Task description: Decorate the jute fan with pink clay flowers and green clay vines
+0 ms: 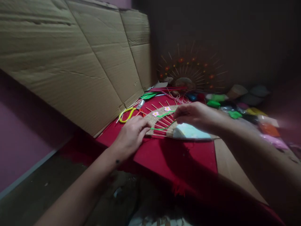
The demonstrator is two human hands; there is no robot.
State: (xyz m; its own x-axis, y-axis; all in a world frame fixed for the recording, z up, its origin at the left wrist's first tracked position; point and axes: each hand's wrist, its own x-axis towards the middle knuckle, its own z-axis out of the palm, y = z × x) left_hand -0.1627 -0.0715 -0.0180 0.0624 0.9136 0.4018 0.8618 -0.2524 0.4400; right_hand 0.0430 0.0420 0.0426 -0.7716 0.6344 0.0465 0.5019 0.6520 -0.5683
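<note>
A fan-shaped craft piece of thin sticks woven with tan twine (150, 117) lies on the red cloth. Two pink flowers (167, 109) with yellow centres sit on its woven band, beside a green wavy strip. A thin green strand (162, 129) runs across the bare sticks between my two hands. My left hand (134, 133) is closed at the strand's left end, over the lower left of the woven band. My right hand (191, 115) has its fingers pinched together at the other end, above a pale blue half-round piece (191, 131) at the fan's base.
Yellow-handled scissors (127, 115) lie left of the fan, by a large upright cardboard sheet (94, 62). A second stick fan (188, 67) with orange flowers stands behind. Several coloured packets (235, 115) lie at right. The red cloth (188, 157) covers the table's near edge.
</note>
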